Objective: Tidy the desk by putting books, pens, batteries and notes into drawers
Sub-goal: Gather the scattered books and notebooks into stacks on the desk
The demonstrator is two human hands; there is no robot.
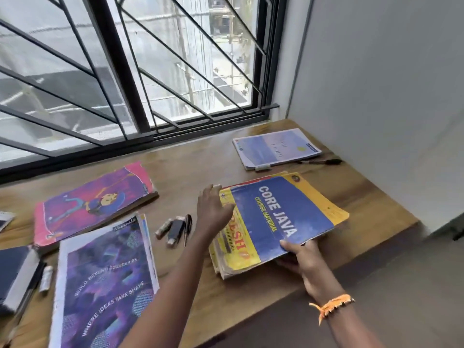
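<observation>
Books stack [276,222] at the desk's [364,197] right front, blue "CORE JAVA — COURSE MATERIAL" cover on top, right hand [303,259] gripping its near edge, left hand [213,209] spread loosely at its left side.

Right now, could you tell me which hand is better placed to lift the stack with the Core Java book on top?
Right. The right hand already has a grip on the near edge of the book stack, thumb on the blue cover. The left hand is open at the stack's left side, gripping nothing.
</observation>
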